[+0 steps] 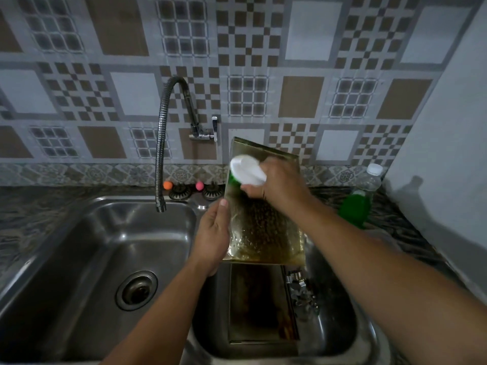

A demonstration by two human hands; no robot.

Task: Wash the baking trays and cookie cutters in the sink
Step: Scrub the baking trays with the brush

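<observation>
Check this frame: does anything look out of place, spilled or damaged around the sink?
Nothing stands out. The left hand holds a soapy baking tray upright over the right basin, the right hand scrubs it with a white-handled scrubber, and a second tray and the cookie cutters lie below. The tap is dry.

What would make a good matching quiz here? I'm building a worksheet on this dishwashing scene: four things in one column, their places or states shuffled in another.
Things:
1. scrubber
2. upper baking tray
3. lower baking tray
4. plastic bottle

Places or states:
A. stands on the counter right of the sink, green liquid inside
B. lies flat in the right basin
C. gripped by the right hand, pressed on a tray
D. held tilted over the right basin, its edge in the left hand

Pairs: 1-C, 2-D, 3-B, 4-A
</observation>
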